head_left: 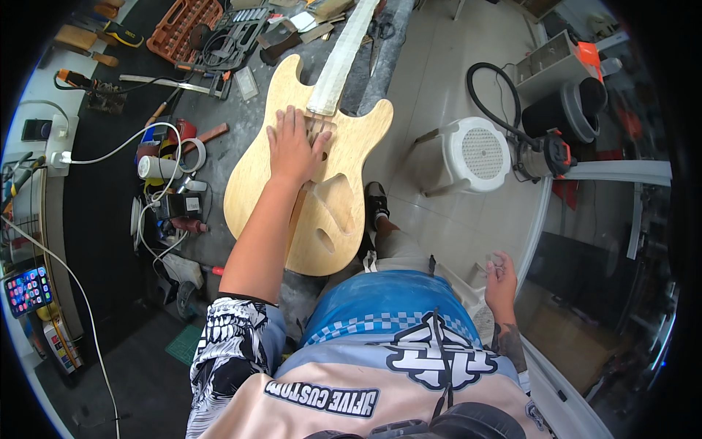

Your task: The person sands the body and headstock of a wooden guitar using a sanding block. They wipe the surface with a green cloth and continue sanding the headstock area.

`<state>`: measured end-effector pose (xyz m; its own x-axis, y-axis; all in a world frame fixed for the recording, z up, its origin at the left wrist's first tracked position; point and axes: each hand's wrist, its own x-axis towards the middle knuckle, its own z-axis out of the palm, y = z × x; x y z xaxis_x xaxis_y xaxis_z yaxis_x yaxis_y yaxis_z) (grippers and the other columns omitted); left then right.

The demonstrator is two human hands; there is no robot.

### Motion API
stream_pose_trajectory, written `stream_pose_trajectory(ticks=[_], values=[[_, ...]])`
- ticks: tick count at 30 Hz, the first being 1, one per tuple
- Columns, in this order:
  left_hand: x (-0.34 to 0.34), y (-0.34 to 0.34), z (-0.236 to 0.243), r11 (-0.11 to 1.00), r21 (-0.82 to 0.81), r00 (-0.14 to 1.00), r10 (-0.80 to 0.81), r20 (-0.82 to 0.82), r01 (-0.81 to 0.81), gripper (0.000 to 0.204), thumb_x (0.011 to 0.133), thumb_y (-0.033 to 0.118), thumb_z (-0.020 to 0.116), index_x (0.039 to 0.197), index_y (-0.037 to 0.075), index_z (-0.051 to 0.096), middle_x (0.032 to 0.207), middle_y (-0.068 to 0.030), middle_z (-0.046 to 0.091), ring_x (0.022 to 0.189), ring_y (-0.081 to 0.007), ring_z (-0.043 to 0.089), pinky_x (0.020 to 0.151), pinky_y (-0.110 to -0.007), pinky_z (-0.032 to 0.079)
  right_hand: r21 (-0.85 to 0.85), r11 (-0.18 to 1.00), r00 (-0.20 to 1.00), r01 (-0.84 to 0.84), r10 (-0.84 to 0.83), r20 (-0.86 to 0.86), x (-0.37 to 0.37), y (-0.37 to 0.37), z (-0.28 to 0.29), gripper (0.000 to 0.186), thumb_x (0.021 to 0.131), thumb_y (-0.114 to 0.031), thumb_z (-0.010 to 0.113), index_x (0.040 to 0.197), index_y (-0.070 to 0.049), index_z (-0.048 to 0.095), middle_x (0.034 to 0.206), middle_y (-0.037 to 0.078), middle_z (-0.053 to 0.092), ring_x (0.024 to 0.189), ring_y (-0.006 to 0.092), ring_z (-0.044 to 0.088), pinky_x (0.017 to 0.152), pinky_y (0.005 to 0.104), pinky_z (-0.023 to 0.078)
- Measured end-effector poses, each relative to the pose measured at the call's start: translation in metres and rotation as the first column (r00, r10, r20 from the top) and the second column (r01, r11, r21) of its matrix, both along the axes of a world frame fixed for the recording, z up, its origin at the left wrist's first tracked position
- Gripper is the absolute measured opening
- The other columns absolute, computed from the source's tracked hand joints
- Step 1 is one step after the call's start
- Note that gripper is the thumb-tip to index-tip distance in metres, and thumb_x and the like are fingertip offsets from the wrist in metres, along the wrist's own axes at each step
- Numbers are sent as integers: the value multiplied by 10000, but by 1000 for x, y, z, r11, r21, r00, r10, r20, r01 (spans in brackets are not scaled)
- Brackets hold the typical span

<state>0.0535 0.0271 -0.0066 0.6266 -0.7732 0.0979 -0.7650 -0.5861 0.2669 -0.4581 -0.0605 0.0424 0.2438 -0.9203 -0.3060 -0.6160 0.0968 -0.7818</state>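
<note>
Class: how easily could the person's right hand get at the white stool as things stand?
Probably easily. The right hand hangs empty and open at the person's side, and the white stool stands on bare floor ahead of it with nothing between. The left hand rests on the guitar body.

Guitar body (322,190) — bare pale wood, matt (unfinished); stool (479,154) — white plastic, perforated; workbench (219,146) grey, rough.

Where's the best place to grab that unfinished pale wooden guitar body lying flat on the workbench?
Probably at the waist of the pale wooden guitar body, from its right edge, which faces the open floor. There the outline narrows and nothing crowds it. The left hand presses flat near the neck joint; the right hand hangs free.
</note>
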Motion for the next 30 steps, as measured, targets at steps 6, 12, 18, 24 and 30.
stream_pose_trajectory(ticks=[6, 12, 18, 24, 30], values=[[-18, 2, 5, 995, -44, 992, -91, -89, 87, 866, 988, 545, 606, 1586, -22, 338, 1647, -220, 334, 1564, -396, 235, 1252, -607, 161, 47, 990, 991, -135, 136, -16, 74, -19, 14, 234, 1017, -51, 637, 1246, -8, 628, 949, 30, 643, 834, 95, 626, 754, 254, 511], [-5, 18, 30, 926, -53, 907, -377, -186, 374, 654, 952, 469, 685, 1524, 203, 510, 1602, -66, 452, 1554, -381, 276, 1251, -635, 134, -43, 933, 930, -358, 360, 78, 182, -41, 18, 170, 1002, -38, 644, 1161, 8, 686, 1031, 65, 679, 866, 144, 640, 809, 272, 515], [95, -3, 17, 948, -318, 999, -22, -29, 12, 549, 940, 366, 733, 1396, 83, 617, 1408, -168, 612, 1393, -401, 486, 1184, -545, 322, -235, 751, 761, -617, 645, 66, 303, -40, 40, 228, 913, 10, 707, 1140, 0, 724, 1061, 113, 684, 886, 207, 670, 809, 310, 541], [130, -64, -22, 875, -439, 964, 103, -244, -204, 584, 919, 361, 756, 1363, 6, 625, 1346, -238, 628, 1299, -400, 564, 1099, -448, 437, -499, 543, 613, -676, 790, 28, 366, -38, 11, 275, 823, 18, 805, 1087, -12, 733, 1007, 110, 702, 852, 244, 695, 734, 321, 570], [118, -64, 0, 879, -401, 906, 75, -417, -257, 486, 906, 236, 727, 1300, -34, 634, 1249, -286, 662, 1227, -447, 594, 1075, -475, 453, -601, 459, 575, -654, 818, -2, 402, -43, -12, 232, 810, 33, 802, 1025, -3, 723, 1024, 149, 731, 834, 272, 712, 703, 337, 576]])
